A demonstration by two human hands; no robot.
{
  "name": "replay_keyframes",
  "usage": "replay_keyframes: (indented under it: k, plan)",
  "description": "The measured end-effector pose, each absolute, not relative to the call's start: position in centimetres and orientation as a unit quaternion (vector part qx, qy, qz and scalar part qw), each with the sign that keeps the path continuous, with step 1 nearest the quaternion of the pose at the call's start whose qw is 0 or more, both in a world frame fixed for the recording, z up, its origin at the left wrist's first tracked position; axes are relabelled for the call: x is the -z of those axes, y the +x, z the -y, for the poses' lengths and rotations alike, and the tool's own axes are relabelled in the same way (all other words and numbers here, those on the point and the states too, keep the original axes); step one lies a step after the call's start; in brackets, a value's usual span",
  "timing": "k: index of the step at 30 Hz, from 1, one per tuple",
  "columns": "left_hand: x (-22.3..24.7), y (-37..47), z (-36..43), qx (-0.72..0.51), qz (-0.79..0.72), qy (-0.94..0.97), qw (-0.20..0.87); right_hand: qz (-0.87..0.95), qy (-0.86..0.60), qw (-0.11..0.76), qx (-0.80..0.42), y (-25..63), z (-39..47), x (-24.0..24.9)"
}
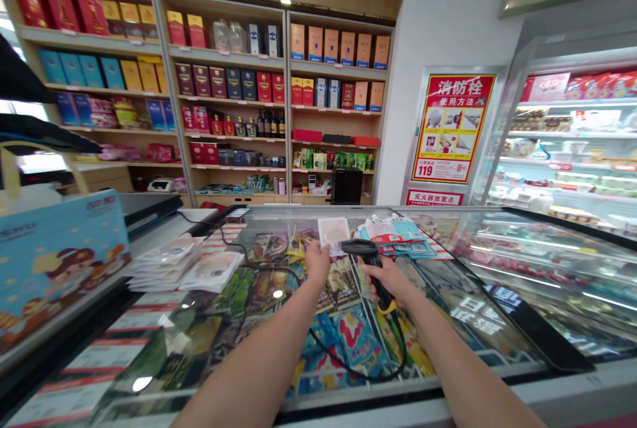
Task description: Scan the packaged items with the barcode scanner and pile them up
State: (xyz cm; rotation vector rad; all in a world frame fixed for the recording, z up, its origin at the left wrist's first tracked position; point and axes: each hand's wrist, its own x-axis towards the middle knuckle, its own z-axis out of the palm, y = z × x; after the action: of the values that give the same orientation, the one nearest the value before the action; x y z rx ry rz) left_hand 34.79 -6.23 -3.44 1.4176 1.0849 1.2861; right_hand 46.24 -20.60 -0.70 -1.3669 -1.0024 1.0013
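Because two piles of flat white packets [164, 257] take up the left side of the freezer's glass top [470, 312] and a heap of blue-and-red pouches [401, 234] lies near its far edge, the open room is mostly the glass nearer the person. A black strip [540, 332] slants along the right, and at far left is a blue gift bag [60, 262] with cartoon figures. Between the forearms loops a black cable [269, 267], which runs off past the packets.

From the near edge both arms reach out, angling inward until the hands are close together over the glass. The left hand [317, 261] pinches the lower edge of a single white packet [334, 232], held up just short of the pouches. Wrapped round its grip, the right hand [391, 279] aims a barcode scanner [365, 251] leftward at the packet; whether they touch, I cannot tell.
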Motion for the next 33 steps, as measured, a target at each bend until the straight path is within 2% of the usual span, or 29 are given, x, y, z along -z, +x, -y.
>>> replay_keyframes:
  k: [4,8,12,20,30,33]
  plan:
    - [2.8,34.0,6.2,-0.51,-0.442,0.567,0.472,0.428,-0.566,0.558,-0.43,45.1,20.3,0.6]
    - [1.7,31.1,5.2,-0.503,-0.454,0.583,0.448,0.441,-0.557,0.541,-0.449,43.1,19.5,-0.3]
    - [0.9,25.7,3.8,-0.507,-0.483,0.583,0.412,0.451,-0.528,0.543,-0.472,39.2,18.3,-1.8]
    - [1.9,13.8,1.7,-0.502,-0.572,0.544,0.353,0.52,-0.479,0.473,-0.526,29.9,14.8,-2.4]
    - [1.6,7.1,2.4,-0.373,-0.69,0.607,0.128,0.537,-0.472,0.446,-0.538,24.0,12.1,-1.8]
    - [1.8,6.7,3.0,-0.353,-0.711,0.6,0.099,0.546,-0.464,0.443,-0.538,23.6,11.7,-1.5]
